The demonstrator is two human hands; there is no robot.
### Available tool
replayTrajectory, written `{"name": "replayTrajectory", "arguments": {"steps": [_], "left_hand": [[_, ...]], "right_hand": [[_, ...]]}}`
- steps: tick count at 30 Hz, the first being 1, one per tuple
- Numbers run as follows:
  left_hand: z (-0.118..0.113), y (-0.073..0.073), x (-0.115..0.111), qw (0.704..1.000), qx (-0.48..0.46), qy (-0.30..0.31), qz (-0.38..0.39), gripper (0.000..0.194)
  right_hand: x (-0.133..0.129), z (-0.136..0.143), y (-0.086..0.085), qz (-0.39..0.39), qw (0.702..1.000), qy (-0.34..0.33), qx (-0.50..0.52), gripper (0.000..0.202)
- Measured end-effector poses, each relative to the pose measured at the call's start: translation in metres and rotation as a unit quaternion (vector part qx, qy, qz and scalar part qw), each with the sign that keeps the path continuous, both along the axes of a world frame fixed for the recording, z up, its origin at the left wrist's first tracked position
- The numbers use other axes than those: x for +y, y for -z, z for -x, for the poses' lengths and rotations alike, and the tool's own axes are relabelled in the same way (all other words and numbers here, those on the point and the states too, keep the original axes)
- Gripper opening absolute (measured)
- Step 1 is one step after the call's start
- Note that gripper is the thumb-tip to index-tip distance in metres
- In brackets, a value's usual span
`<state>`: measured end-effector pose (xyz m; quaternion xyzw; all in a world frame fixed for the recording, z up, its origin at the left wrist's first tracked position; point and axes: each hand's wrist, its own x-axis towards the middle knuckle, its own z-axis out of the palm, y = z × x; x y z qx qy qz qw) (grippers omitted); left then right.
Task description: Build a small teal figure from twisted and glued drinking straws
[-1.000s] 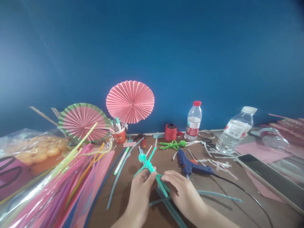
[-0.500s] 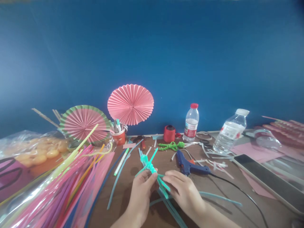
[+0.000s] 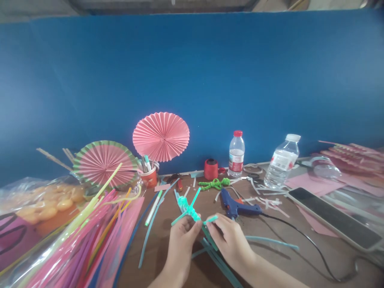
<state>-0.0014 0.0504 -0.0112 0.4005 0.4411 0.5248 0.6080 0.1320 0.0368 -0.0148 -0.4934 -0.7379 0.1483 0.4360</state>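
A turquoise pipe-cleaner figure (image 3: 189, 209), with a coiled body and straight ends sticking out like limbs, is pinched in my left hand (image 3: 183, 237) between thumb and fingers. My right hand (image 3: 229, 236) grips one of its loose lower ends with thumb and forefinger, just right of the body. Beneath both hands, loose turquoise pipe cleaners (image 3: 223, 269) lie on the brown table (image 3: 163, 256). Behind the figure rests a knotted bright green pipe-cleaner piece (image 3: 215, 184).
A blue glue gun (image 3: 237, 206) with a black cord lies right of centre. Two water bottles (image 3: 236, 154) and a phone (image 3: 334, 216) are on the right. To the left are bundled pipe cleaners (image 3: 81, 244), pleated paper fans (image 3: 162, 137) and a cup of pens (image 3: 148, 177).
My right fingers have taken hold of a lower end of the figure and bent it sideways, toward the right. The camera view has tilted up and turned slightly right.
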Motion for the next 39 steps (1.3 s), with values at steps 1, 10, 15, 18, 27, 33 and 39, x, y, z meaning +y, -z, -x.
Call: {"name": "replayTrajectory", "arguments": {"steps": [1, 10, 15, 18, 27, 33, 39], "left_hand": [[0.001, 0.001, 0.0, 1.0, 0.009, 0.0, -0.014, 0.02], [0.004, 0.001, 0.001, 0.998, 0.03, -0.026, -0.044, 0.023], [0.003, 0.0, 0.003, 1.0, -0.021, -0.021, 0.0, 0.024], [0.005, 0.003, 0.003, 1.0, -0.03, 0.01, 0.004, 0.024], [0.006, 0.007, 0.006, 0.999, -0.027, -0.006, -0.021, 0.024], [0.006, 0.005, -0.001, 0.995, 0.058, -0.045, -0.062, 0.028], [0.007, 0.002, -0.002, 0.986, 0.121, -0.02, -0.109, 0.022]], "right_hand": [[0.0, 0.002, -0.001, 0.026, 0.999, 0.021, 0.025, 0.023], [0.003, 0.007, -0.004, 0.253, 0.937, 0.001, 0.242, 0.015], [0.002, -0.014, -0.009, -0.101, 0.994, -0.046, -0.018, 0.035], [0.004, -0.022, -0.012, -0.208, 0.959, -0.052, -0.185, 0.036], [0.004, -0.014, -0.009, -0.106, 0.988, -0.071, -0.083, 0.014], [0.004, 0.0, -0.01, 0.363, 0.862, -0.023, 0.354, 0.021], [0.006, 0.0, -0.015, 0.485, 0.705, -0.093, 0.508, 0.021]]}}
